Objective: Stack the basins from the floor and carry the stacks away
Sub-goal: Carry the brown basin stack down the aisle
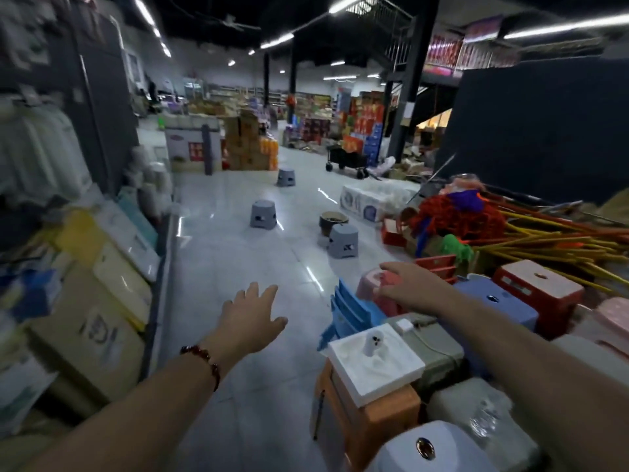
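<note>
1. My left hand [250, 318] is spread wide at lower centre, fingers splayed — holding nothing.
2. My right hand [406, 287], centre right, is loosely curled and empty, over a pink stool [374, 284].
3. Farther up — three grey upturned basins [343, 240] stand well apart on the pale floor [238, 267].

Pretty clearly a big shop, kind of a discount store or warehouse market. Long tiled aisle [238, 267] under tube lights [275, 40] on a dark ceiling. Shelving [102, 97] on the left is crammed with packaged stuff, with cardboard boxes [88, 335] leaning at its foot. Further back there are stacked cartons [248, 141] and bright red product displays [364, 127], plus a trolley [347, 158]. On the right sits a pile of mops [476, 219] with yellow handles and loads of plastic stools [537, 287] in different colours. Grey stools [262, 214] stand out on the floor too.
</note>
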